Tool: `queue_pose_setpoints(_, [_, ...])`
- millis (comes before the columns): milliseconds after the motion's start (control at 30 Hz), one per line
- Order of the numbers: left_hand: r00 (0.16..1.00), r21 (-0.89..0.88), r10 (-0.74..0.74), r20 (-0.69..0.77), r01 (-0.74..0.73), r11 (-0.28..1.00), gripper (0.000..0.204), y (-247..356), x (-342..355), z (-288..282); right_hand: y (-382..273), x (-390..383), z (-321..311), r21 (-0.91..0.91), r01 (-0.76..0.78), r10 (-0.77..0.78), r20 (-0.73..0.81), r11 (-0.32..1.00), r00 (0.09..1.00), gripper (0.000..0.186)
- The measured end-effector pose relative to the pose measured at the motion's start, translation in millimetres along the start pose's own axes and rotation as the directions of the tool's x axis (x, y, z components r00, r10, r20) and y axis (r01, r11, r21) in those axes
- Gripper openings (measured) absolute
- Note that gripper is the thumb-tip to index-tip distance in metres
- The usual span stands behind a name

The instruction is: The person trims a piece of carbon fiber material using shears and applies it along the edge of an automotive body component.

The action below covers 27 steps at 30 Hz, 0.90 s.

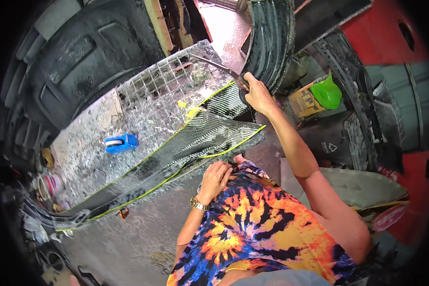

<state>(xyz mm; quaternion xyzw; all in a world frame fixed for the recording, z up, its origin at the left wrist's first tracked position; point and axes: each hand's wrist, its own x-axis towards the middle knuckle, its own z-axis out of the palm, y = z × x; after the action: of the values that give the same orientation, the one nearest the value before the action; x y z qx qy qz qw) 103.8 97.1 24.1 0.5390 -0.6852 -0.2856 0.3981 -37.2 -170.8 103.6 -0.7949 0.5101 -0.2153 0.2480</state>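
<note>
My right hand (258, 95) is closed around the dark handles of a pair of scissors (217, 65), whose long blades point to the upper left over the table's far corner. Beneath lies a strip of black woven carbon-fibre cloth (176, 143), edged with yellow tape, running diagonally across the worktable (148, 114). A smaller piece of the same cloth (226, 102) spreads below the scissors. My left hand (216, 180), with a gold watch on the wrist, rests against the front of my tie-dye shirt, its fingers laid against the fabric and holding nothing visible.
A blue tape dispenser (121, 143) and a white tub (51, 186) sit on the table. Wire mesh (152, 78) lies along its far edge. A black curved panel (269, 47) rises beyond my right hand. At right stands a carton (304, 103) with a green bag (327, 93).
</note>
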Motion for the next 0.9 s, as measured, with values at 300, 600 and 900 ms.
queue_pose_setpoints(300, [0.984, 0.064, 0.015, 0.179, -0.027, 0.998, 0.013, 2, -7, -15, -5, -4, 12, -0.347, -0.013, 0.006, -0.022, 0.938, 1.0, 0.031])
queue_pose_setpoints(600, [0.97, 0.08, 0.044, 0.24, -0.065, 0.995, 0.013, 1, -13, -19, 4, 3, 30, -0.432, -0.052, -0.038, -0.196, 0.9, 0.98, 0.035])
queue_pose_setpoints(900, [0.986, 0.16, -0.024, 0.163, -0.002, 0.987, 0.013, 10, -29, -22, 5, 14, 31, -0.304, -0.154, 0.115, -0.142, 0.94, 0.983, 0.029])
